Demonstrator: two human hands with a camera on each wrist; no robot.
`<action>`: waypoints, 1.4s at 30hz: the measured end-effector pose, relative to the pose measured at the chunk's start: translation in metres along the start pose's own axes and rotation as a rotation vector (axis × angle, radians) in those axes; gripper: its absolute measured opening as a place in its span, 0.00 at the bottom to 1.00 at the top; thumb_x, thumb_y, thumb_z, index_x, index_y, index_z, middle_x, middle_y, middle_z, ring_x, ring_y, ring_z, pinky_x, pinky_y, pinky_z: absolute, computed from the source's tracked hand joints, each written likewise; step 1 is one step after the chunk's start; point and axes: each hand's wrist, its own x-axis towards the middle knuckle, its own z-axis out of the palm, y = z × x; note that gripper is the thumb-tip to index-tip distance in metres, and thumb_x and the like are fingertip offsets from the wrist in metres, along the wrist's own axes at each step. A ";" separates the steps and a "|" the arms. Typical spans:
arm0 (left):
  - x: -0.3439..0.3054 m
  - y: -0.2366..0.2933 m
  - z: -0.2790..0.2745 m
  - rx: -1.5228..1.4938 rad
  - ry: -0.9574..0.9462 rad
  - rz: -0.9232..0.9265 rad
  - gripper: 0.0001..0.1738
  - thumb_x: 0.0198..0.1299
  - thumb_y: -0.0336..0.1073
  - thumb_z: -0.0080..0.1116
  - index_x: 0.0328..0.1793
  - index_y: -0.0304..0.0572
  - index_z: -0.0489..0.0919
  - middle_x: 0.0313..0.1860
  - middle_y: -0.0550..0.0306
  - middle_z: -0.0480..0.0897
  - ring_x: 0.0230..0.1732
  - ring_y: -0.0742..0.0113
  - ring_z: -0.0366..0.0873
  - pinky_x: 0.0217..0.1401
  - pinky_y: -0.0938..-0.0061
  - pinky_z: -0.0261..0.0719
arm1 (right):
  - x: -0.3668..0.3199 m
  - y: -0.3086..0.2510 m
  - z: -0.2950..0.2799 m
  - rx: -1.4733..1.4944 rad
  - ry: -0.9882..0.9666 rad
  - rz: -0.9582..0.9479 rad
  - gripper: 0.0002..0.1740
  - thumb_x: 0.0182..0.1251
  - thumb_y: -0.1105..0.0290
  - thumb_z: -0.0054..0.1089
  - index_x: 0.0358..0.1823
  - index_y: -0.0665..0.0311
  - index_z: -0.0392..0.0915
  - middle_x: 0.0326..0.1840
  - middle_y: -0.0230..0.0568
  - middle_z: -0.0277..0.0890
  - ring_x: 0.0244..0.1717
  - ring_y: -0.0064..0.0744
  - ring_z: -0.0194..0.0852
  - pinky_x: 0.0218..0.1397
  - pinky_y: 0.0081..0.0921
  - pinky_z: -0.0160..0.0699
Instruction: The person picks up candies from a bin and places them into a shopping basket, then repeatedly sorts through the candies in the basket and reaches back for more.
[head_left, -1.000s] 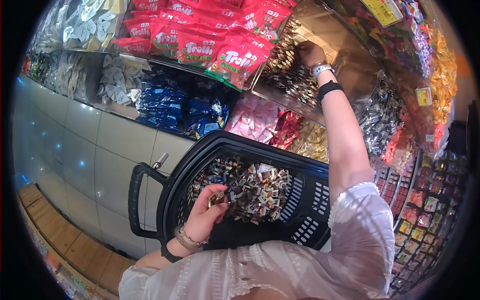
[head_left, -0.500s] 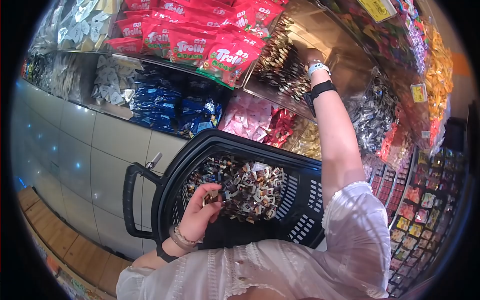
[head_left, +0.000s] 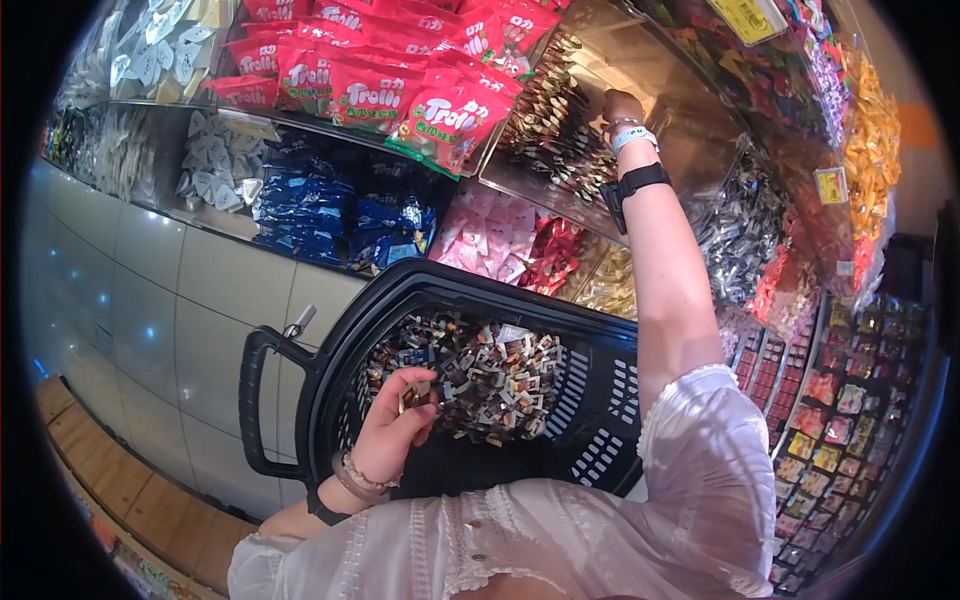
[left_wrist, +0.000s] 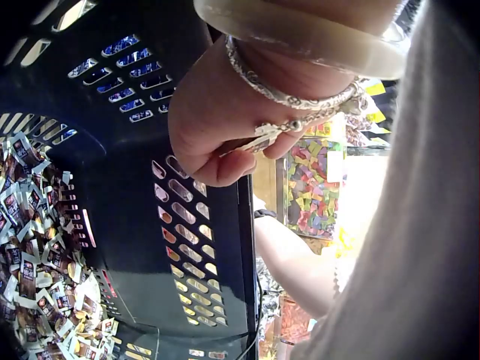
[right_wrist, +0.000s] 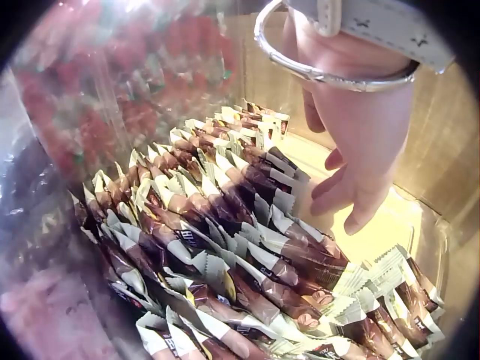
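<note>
In the head view my left hand (head_left: 393,435) is over the black basket (head_left: 345,370) and pinches a small wrapped candy (head_left: 415,396) between thumb and fingers. Below it, many brown-and-white wrapped candies (head_left: 500,385) lie heaped in the basket. My right hand (right_wrist: 356,142) reaches down into a clear bin, its fingers loosely bent and pointing at the bare bin floor (right_wrist: 397,217). Nothing shows between those fingers. Beside them, brown-wrapped candies (right_wrist: 247,255) stand packed in rows, with a smaller cluster (right_wrist: 390,307) near the front wall.
Red Trolli bags (head_left: 380,95) are stacked left of the bin. Blue packets (head_left: 310,200), pink packets (head_left: 490,235) and silver-wrapped candies (head_left: 740,240) fill neighbouring bins. The basket's handle (head_left: 255,410) sticks out at the left, over the tiled floor (head_left: 150,290).
My right hand has shifted slightly right in the bin, off the candies toward the bare floor. The left hand keeps its pinch on the candy over the basket. The head view has swung a little.
</note>
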 end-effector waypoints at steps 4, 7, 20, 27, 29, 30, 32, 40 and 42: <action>0.000 0.000 0.000 0.001 0.003 -0.002 0.18 0.51 0.24 0.44 0.50 0.45 0.65 0.29 0.65 0.67 0.23 0.81 0.61 0.21 0.88 0.60 | -0.007 -0.007 -0.007 0.599 0.050 0.312 0.23 0.57 0.54 0.46 0.43 0.66 0.67 0.26 0.47 0.69 0.26 0.38 0.70 0.29 0.37 0.73; 0.000 0.000 -0.001 0.004 0.000 -0.003 0.18 0.51 0.25 0.45 0.50 0.45 0.65 0.29 0.66 0.67 0.23 0.81 0.61 0.21 0.88 0.60 | -0.029 -0.033 -0.021 0.887 0.022 0.554 0.25 0.57 0.52 0.47 0.47 0.66 0.67 0.30 0.48 0.70 0.27 0.37 0.69 0.31 0.35 0.72; 0.002 0.002 0.001 -0.060 0.006 0.055 0.20 0.50 0.23 0.45 0.52 0.44 0.64 0.31 0.64 0.68 0.25 0.80 0.63 0.23 0.86 0.63 | -0.022 -0.023 -0.018 0.664 0.127 0.293 0.18 0.54 0.60 0.50 0.44 0.61 0.71 0.30 0.34 0.70 0.27 0.23 0.64 0.29 0.21 0.65; 0.006 0.000 0.003 -0.156 0.028 0.144 0.30 0.47 0.19 0.46 0.60 0.37 0.59 0.33 0.62 0.70 0.29 0.76 0.68 0.32 0.81 0.70 | -0.224 -0.133 -0.090 1.039 -0.204 -0.442 0.10 0.55 0.74 0.49 0.39 0.68 0.70 0.27 0.31 0.70 0.28 0.18 0.67 0.32 0.15 0.67; 0.006 0.004 0.007 -0.163 0.084 0.163 0.28 0.48 0.20 0.46 0.60 0.36 0.59 0.30 0.64 0.70 0.29 0.76 0.68 0.35 0.81 0.70 | -0.291 -0.151 -0.093 0.797 -0.424 -0.573 0.08 0.56 0.72 0.50 0.37 0.66 0.72 0.27 0.29 0.69 0.31 0.17 0.66 0.34 0.14 0.66; 0.007 0.004 0.007 -0.177 0.098 0.162 0.28 0.48 0.20 0.47 0.60 0.35 0.59 0.29 0.64 0.70 0.29 0.77 0.68 0.35 0.81 0.70 | -0.318 -0.154 -0.090 0.794 -0.670 -0.494 0.07 0.56 0.72 0.50 0.35 0.66 0.73 0.27 0.29 0.70 0.30 0.17 0.66 0.33 0.14 0.66; 0.006 0.004 0.005 -0.178 0.052 0.195 0.29 0.50 0.21 0.44 0.61 0.35 0.56 0.31 0.62 0.72 0.33 0.76 0.70 0.39 0.81 0.70 | -0.350 -0.155 -0.076 0.618 -0.860 -0.598 0.10 0.56 0.71 0.53 0.36 0.69 0.73 0.23 0.35 0.72 0.24 0.16 0.66 0.27 0.16 0.66; 0.003 0.005 0.011 -0.089 -0.073 0.361 0.28 0.53 0.26 0.38 0.64 0.38 0.52 0.54 0.49 0.68 0.52 0.68 0.67 0.56 0.76 0.62 | -0.385 -0.150 0.007 1.458 -1.008 -0.161 0.16 0.57 0.76 0.52 0.47 0.71 0.65 0.42 0.35 0.69 0.42 0.22 0.68 0.47 0.19 0.69; 0.005 0.001 0.009 0.041 -0.106 0.423 0.27 0.54 0.26 0.39 0.63 0.38 0.53 0.54 0.50 0.67 0.52 0.69 0.67 0.56 0.77 0.62 | -0.386 -0.150 0.006 1.473 -0.953 -0.185 0.16 0.56 0.78 0.52 0.47 0.70 0.65 0.42 0.35 0.69 0.43 0.22 0.68 0.48 0.20 0.69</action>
